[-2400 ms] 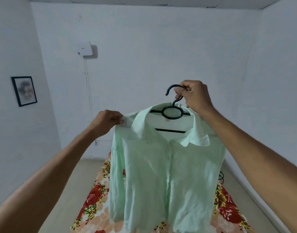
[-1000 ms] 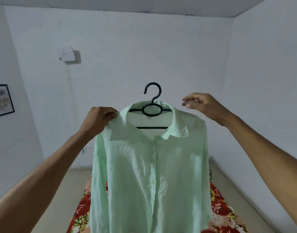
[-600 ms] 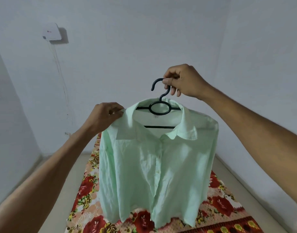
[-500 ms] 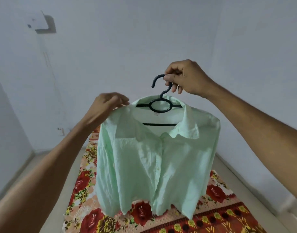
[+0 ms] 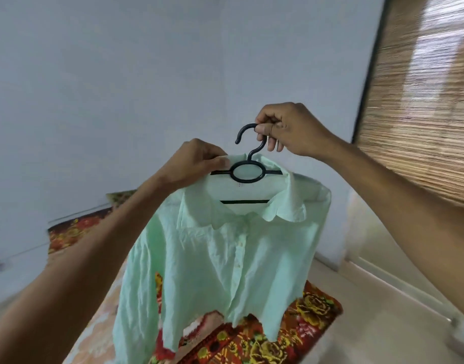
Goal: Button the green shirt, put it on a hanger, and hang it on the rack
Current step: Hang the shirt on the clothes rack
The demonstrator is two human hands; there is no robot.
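Observation:
The pale green shirt point(image 5: 220, 261) hangs buttoned on a black plastic hanger point(image 5: 248, 173), held up in the air in front of me. My right hand point(image 5: 286, 130) pinches the hanger's hook near its top. My left hand point(image 5: 196, 164) grips the shirt's collar at the left side, right beside the hanger's oval ring. The shirt's left sleeve dangles low. No rack is in view.
A floral red and yellow mat point(image 5: 267, 334) lies on the floor beneath the shirt. A white wall point(image 5: 120, 88) stands behind. A woven bamboo blind point(image 5: 420, 88) fills the upper right. A pale floor strip point(image 5: 383, 298) runs along the right.
The view has swung right, bringing the bamboo blind in. My left hand slid from the shirt's shoulder to the collar next to the hanger's ring. My right hand keeps the hook.

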